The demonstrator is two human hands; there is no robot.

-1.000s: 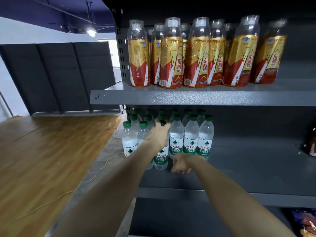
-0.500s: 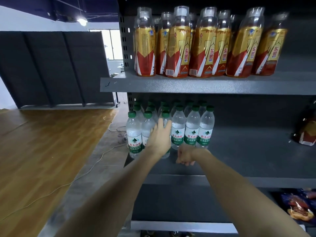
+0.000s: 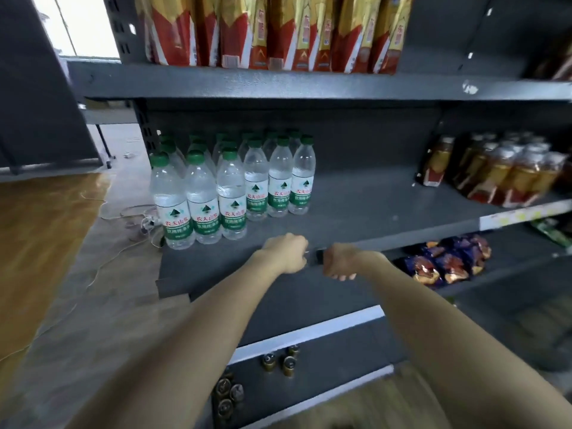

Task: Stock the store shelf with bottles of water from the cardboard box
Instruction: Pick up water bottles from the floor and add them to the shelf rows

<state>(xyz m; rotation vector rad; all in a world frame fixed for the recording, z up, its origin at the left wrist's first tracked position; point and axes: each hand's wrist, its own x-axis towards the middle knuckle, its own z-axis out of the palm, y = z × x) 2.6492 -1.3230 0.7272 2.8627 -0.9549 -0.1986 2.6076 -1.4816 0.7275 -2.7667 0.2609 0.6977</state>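
Observation:
Several clear water bottles point(image 3: 230, 193) with green caps and green-white labels stand in rows at the left end of the grey middle shelf point(image 3: 371, 212). Its front row holds three bottles near the shelf's left edge. My left hand point(image 3: 286, 252) is a closed fist at the shelf's front edge, to the right of and below the bottles, touching none. My right hand point(image 3: 340, 261) is curled shut right beside it, with nothing visible in it. No cardboard box is in view.
Tall red-and-gold drink bottles point(image 3: 278, 32) fill the upper shelf. More such bottles point(image 3: 501, 174) stand at the right of the middle shelf. Snack bags point(image 3: 445, 264) lie one shelf lower, and small cans point(image 3: 278, 362) sit lower still. Cables point(image 3: 136, 218) trail on the floor at left.
My left hand has let go of the front-row bottle and drawn back to the shelf's front edge beside my right hand. The view has tilted down and shifted right.

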